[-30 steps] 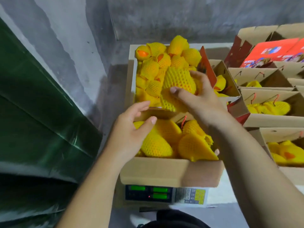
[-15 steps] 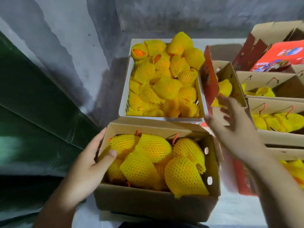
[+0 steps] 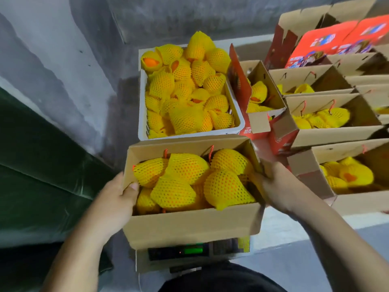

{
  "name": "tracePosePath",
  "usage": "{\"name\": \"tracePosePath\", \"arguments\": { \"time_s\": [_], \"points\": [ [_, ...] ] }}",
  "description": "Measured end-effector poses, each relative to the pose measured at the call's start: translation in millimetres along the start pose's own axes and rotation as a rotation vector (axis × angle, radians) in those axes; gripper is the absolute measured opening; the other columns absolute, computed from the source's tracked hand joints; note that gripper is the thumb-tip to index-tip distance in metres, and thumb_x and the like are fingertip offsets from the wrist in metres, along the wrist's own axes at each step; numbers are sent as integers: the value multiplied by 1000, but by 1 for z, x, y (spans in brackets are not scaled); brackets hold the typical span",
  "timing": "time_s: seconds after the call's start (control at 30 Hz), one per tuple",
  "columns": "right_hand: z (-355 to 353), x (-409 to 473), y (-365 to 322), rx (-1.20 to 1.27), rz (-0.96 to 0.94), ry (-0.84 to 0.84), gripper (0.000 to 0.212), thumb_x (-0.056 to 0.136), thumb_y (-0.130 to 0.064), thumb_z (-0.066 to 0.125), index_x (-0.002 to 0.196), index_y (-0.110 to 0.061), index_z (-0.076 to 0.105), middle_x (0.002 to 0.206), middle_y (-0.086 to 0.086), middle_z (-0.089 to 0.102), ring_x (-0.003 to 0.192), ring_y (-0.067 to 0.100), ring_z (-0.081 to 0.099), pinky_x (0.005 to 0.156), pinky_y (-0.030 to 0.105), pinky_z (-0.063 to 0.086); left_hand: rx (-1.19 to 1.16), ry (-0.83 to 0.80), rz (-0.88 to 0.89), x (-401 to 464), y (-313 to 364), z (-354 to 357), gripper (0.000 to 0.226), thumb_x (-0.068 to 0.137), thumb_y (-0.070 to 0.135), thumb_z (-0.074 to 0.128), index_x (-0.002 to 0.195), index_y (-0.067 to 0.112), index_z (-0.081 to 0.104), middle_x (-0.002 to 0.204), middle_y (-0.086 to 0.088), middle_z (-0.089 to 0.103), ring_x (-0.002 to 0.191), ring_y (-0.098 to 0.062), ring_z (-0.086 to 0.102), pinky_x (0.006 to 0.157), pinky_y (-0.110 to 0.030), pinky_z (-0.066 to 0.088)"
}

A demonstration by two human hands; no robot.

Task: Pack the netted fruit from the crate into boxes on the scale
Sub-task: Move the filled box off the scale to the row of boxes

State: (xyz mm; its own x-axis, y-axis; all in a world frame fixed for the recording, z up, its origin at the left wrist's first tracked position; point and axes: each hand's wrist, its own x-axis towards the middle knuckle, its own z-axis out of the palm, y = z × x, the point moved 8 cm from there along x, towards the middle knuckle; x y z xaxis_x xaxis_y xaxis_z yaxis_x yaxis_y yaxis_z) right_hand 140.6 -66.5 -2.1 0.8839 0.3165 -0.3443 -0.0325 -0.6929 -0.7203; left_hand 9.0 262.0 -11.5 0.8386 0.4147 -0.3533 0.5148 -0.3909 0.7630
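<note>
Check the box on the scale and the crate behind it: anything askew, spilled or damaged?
Nothing is spilled. The box sits above the scale, gripped by the left hand and right hand. In the crate, one fruit at the far left corner shows bare orange where its net has slipped open. Blur hides finer damage.

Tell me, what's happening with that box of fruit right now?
Left hand and right hand grip the full box at its sides. Box sits over the scale. White crate behind it holds more netted fruit. Nothing in the way.
</note>
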Motion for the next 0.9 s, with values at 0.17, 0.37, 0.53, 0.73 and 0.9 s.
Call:
{"name": "tracePosePath", "arguments": {
  "time_s": [0.17,0.37,0.53,0.73,0.9],
  "points": [
    [-15,-48,-1,59,-19,110,13,105,-31,55,108,-32,68,98,-9,76,93,22,71,88,54,58,86,-17,71,-18,7,-8,19,110,38,47,103,51,59,108,12,67,101,-17,63,86,-41,51],
    [-43,-129,20,17,64,295,15,107,-33,52,99,-30,64,87,-8,71,80,8,69,68,41,61,120,-110,259,-35,55,10,25,109,37,48,115,60,58,97,24,72,89,-4,68,79,-35,51],
    [-68,-202,70,123,266,417,20,105,-42,50,117,-35,63,104,-22,70,90,8,71,79,30,59,199,-336,351,-45,93,81,28,111,37,44,135,46,55,114,14,69,107,-15,66,97,-47,52],
    [-109,-270,137,132,419,569,15,105,-32,55,97,-29,68,86,-12,73,81,11,70,73,41,58,291,-456,463,-69,134,172,33,110,34,46,142,38,53,123,8,68,114,-21,63,105,-52,50],
    [-152,-298,195,184,413,623,17,102,-28,59,95,-43,64,80,-7,70,73,18,68,66,48,55,360,-546,570,-82,180,243,22,109,35,48,125,46,58,101,23,68,100,-8,63,83,-36,50]
  ]
}}
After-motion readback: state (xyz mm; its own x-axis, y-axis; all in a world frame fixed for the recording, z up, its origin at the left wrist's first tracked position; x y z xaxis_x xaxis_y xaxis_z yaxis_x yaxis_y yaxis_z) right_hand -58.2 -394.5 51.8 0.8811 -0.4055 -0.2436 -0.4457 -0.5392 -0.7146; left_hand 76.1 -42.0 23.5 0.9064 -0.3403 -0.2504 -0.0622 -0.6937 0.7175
